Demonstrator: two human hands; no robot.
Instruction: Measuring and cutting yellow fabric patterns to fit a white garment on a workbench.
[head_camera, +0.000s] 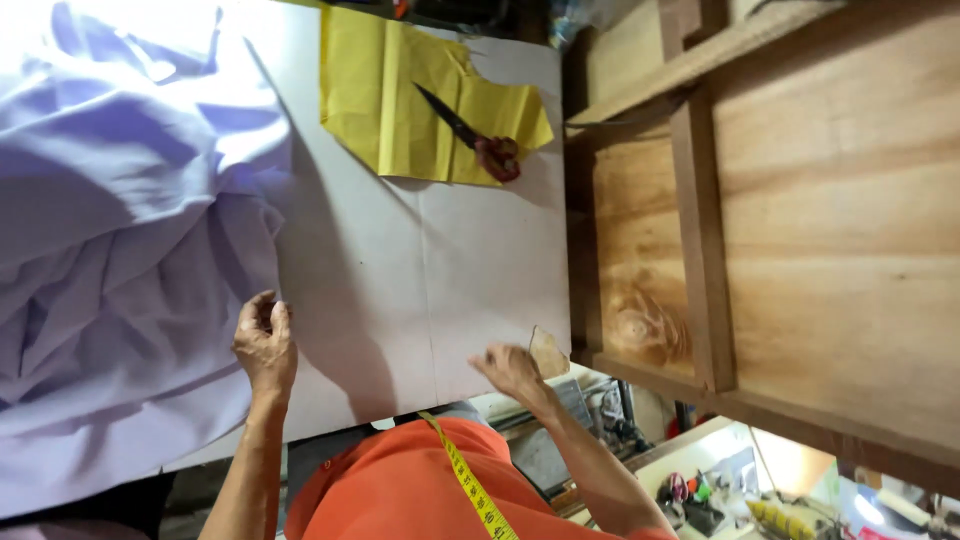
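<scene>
My left hand pinches the lilac cloth; my right hand holds a tan chip. The cloth heaped at nine o'clock may slide off the counter.

We see red-handled scissors lying on yellow paper, and a wooden shelf frame beside the counter.
</scene>
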